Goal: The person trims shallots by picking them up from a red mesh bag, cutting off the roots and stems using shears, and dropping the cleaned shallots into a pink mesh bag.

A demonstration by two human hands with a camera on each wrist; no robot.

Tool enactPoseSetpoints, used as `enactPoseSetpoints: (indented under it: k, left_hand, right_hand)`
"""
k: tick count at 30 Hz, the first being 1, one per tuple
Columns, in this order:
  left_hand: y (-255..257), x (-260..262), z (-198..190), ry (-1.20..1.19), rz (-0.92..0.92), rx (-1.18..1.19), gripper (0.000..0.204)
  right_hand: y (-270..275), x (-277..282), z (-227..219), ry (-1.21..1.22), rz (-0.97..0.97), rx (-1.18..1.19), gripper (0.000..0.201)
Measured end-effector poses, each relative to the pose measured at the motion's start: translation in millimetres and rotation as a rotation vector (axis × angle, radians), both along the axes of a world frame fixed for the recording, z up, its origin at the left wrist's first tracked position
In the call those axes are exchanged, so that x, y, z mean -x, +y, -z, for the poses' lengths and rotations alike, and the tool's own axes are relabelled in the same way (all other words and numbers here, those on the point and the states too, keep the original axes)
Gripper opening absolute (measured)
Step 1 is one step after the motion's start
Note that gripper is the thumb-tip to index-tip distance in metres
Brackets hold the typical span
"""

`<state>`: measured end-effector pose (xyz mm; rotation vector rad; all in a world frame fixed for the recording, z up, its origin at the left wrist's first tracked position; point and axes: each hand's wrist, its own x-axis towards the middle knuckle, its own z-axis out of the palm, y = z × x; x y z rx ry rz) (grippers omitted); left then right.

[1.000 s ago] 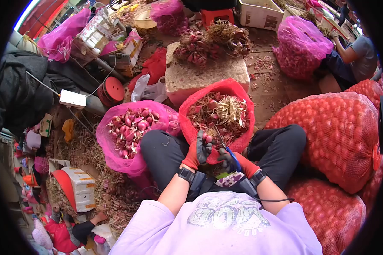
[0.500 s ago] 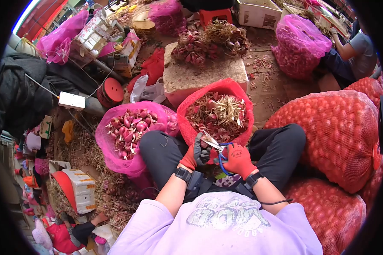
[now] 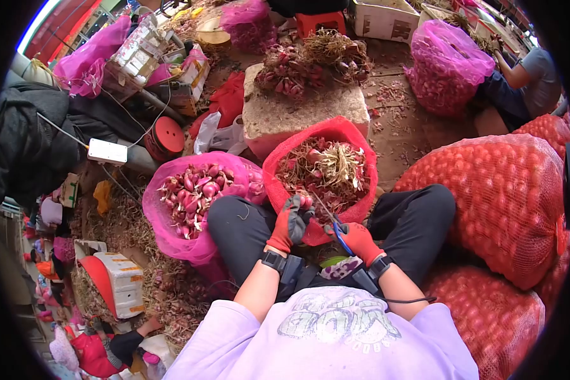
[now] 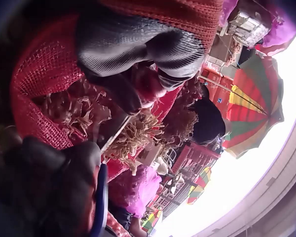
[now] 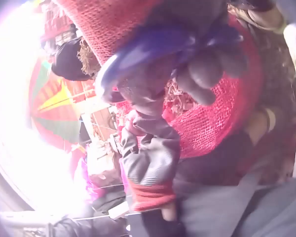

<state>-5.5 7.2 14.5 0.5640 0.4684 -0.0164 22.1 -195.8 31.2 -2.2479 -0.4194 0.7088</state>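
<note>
A purple-red shallot is pinched in the gloved fingers of my left hand, over the near rim of a red mesh bag. Dry stalks and trimmings fill that bag. My right hand, in a red glove with dark palm, grips blue-handled scissors. Their blades point up and left toward the shallot. In the left wrist view the blade comes close beneath the shallot, whose far side the fingers hide. The right wrist view shows the blue handle looped about the right hand.
Left of my knee stands a pink mesh bag of trimmed shallots. Large red mesh sacks crowd my right side. Ahead, a pale block carries shallot bunches. Another person sits at the far right.
The right hand has turned back and dropped slightly, drawing the scissors away from the left hand. The shallot shows again above the left fingers, after being mostly hidden half a second ago.
</note>
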Motion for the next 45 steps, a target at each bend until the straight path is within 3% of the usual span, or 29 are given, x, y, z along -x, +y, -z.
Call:
enactPoseSetpoints:
  k: [1,2,5,8,10,13,16,19,20,23,26,32,35,38,41,45]
  left_hand:
    - [1.4,-0.9,3.9,-0.024,-0.053,-0.028,0.019]
    - [5.8,-0.8,6.4,-0.155,0.01,0.016,0.017]
    - [9.3,2.5,10.2,-0.077,0.055,0.103,0.017]
    - [4.0,4.9,-1.0,-0.151,0.138,-0.077,0.018]
    - [4.7,5.9,12.1,-0.116,0.183,-0.094,0.018]
    - [2.0,3.8,-1.7,-0.09,0.211,-0.178,0.019]
    - [4.6,2.9,2.5,-0.108,0.241,-0.186,0.019]
    - [2.9,1.4,5.0,-0.139,0.219,-0.116,0.02]
    - [2.3,1.6,4.7,-0.146,0.201,-0.088,0.02]
    - [8.7,3.8,2.6,-0.098,0.145,0.087,0.02]
    - [13.1,5.3,-0.1,0.0,0.205,0.174,0.018]
    - [5.2,5.4,4.9,-0.157,0.235,-0.039,0.014]
    - [3.7,2.8,5.3,-0.053,0.243,-0.181,0.012]
    - [-2.4,-0.6,-4.4,-0.066,0.105,-0.142,0.016]
    - [-0.1,1.9,-15.3,-0.045,0.133,-0.092,0.022]
    - [4.3,-1.0,16.5,-0.154,0.024,-0.266,0.032]
  right_hand:
    - [-1.6,-0.8,-2.5,-0.048,0.006,0.018,0.06]
    - [-3.1,-0.6,-5.4,-0.095,0.012,0.037,0.06]
    - [-4.7,-2.0,-23.0,-0.283,-0.081,0.166,0.06]
    - [-2.0,-4.1,-32.3,-0.407,-0.112,0.255,0.056]
    - [-0.9,-4.5,-23.6,-0.508,-0.096,0.283,0.054]
    - [-0.6,-10.2,-18.2,-0.34,-0.16,0.341,0.045]
    - [-3.5,-6.3,7.3,-0.263,-0.084,-0.019,0.043]
    - [-6.4,-7.5,2.7,0.382,-0.02,-0.347,0.046]
    - [-5.2,-9.4,1.5,0.364,-0.049,-0.321,0.047]
    - [-3.5,-7.3,-12.5,-0.045,-0.003,-0.139,0.051]
    - [-6.2,-5.4,-6.6,-0.422,-0.079,0.079,0.05]
    - [-6.1,-13.2,-20.4,-0.308,-0.167,0.336,0.044]
    - [-7.1,-16.3,-19.3,-0.246,-0.134,0.303,0.044]
    - [-5.8,-14.8,-12.6,-0.149,-0.092,0.227,0.048]
    - [-5.3,-9.6,-17.5,-0.168,-0.012,0.12,0.051]
    - [-6.4,-7.1,-11.3,-0.364,0.005,0.093,0.05]
